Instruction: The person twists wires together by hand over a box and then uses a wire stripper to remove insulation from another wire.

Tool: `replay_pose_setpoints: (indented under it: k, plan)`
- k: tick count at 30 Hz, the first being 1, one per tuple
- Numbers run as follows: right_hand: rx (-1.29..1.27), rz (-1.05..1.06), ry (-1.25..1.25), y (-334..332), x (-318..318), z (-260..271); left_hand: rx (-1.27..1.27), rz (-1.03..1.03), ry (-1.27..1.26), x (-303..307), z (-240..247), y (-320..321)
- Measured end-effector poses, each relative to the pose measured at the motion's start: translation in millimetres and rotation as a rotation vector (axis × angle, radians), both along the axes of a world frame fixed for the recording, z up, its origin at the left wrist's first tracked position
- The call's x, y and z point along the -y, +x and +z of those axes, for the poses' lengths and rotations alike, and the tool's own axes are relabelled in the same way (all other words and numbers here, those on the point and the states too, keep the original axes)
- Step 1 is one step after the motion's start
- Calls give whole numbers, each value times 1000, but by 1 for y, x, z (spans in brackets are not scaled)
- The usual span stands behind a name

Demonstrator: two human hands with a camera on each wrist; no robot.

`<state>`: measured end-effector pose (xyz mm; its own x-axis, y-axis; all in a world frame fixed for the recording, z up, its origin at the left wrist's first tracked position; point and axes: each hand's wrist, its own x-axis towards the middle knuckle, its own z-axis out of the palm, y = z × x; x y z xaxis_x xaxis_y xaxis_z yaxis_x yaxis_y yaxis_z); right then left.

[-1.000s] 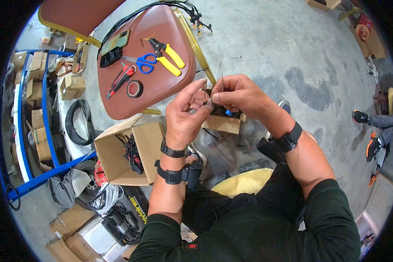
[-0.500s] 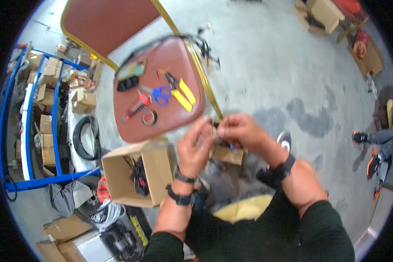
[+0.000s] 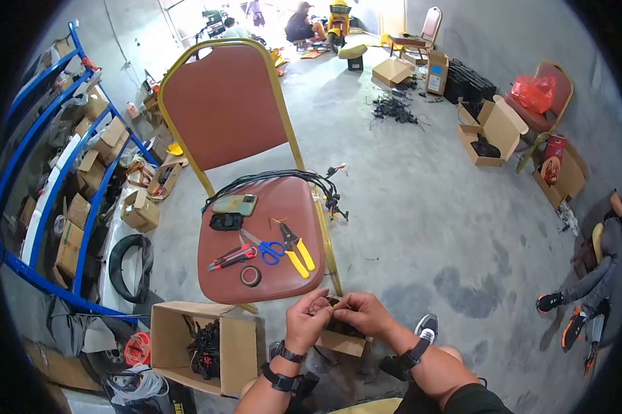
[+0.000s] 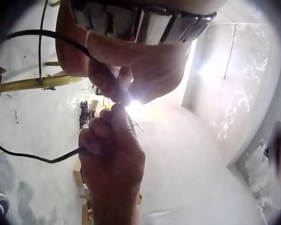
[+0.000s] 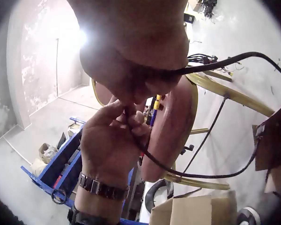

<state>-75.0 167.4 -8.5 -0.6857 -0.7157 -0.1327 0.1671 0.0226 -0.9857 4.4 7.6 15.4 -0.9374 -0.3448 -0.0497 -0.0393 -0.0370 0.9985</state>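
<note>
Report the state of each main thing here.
Left hand: pinching black cable
Right hand: also pinching cable
Black cable: bent in curves
Pliers: handles spread
Scissors: blade gap too small to tell
Phone: lying back up
Tape roll: lying flat
Left cardboard box: open

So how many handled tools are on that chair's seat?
3 on the seat: red knife at left, blue scissors in the middle, yellow-handled pliers at right; none seems hidden.

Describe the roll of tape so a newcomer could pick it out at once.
Start at the nearest gold-framed chair. On its seat, near the front edge, find the red cutter and blue-handled scissors. Just in front lies the roll of tape: a dark ring with no handle, unlike those tools.
</note>
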Motion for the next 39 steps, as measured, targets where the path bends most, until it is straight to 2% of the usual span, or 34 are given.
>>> replay_pose_setpoints:
  k: [4, 7, 10, 15, 24, 27, 28, 31, 33, 39]
  plan:
    - [-202, 8, -18, 4, 5, -2, 50, 18, 111, 2, 0, 0]
    - [-463, 15, 67, 5, 7, 7, 73, 59, 226, 1, -9, 1]
    - [-452, 16, 84, 7, 7, 12, 119, 95, 263, 0, -10, -1]
    - [-304, -11, 108, 10, 7, 25, 168, 79, 272, 3, -10, -1]
    - [-185, -23, 162, 12, 9, 20, 62, 197, -48, -12, -9, 1]
    - [-63, -7, 236, 11, 8, 21, -132, 146, -332, -5, -3, 0]
    - [-13, 3, 270, 10, 8, 22, -117, 131, -280, -6, -3, 0]
    - [-6, 7, 158, 7, 6, 12, -82, 86, -124, -6, -4, 3]
    - [119, 5, 101, 6, 6, 7, -67, 53, -22, -6, -4, 5]
    - [258, -30, -2, 6, 6, 8, -81, 6, 93, -3, -2, 6]
